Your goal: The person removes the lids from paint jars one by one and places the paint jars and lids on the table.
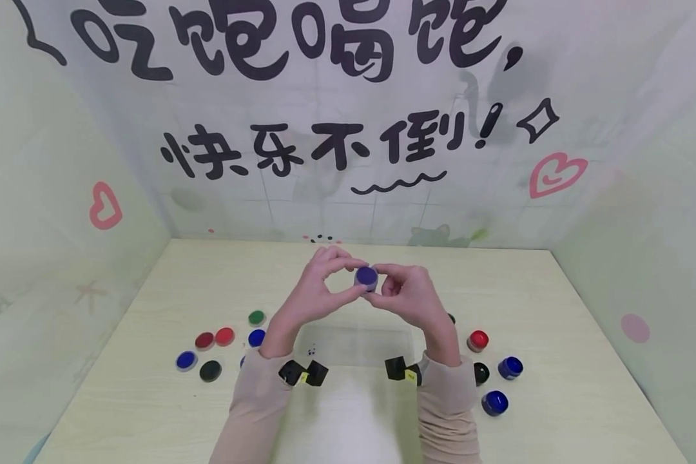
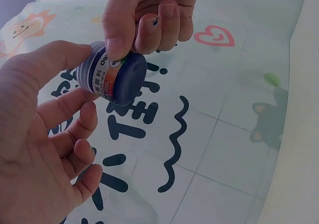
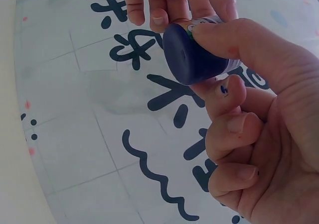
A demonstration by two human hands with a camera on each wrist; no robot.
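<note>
Both hands hold a small paint jar [image 1: 366, 277] of dark blue-purple above the middle of the table. It has a printed label and a ribbed translucent lid [image 2: 84, 70], which sits on the jar. My left hand [image 1: 320, 290] pinches the lid end between thumb and index finger, its other fingers loosely bent. From the other side, my right hand [image 1: 412, 293] grips the jar's body, thumb over the label [image 2: 105, 77] and the remaining fingers curled in. Small blue paint marks show on right-hand fingers [image 3: 227, 90].
Round lids with coloured insides lie at left, among them a red lid [image 1: 224, 336], a green lid [image 1: 257, 318] and a blue lid [image 1: 186, 361]. Uncovered paint jars stand at right, including a red jar [image 1: 478, 341] and a blue jar [image 1: 495, 403]. A clear tray [image 1: 354, 341] lies between the forearms.
</note>
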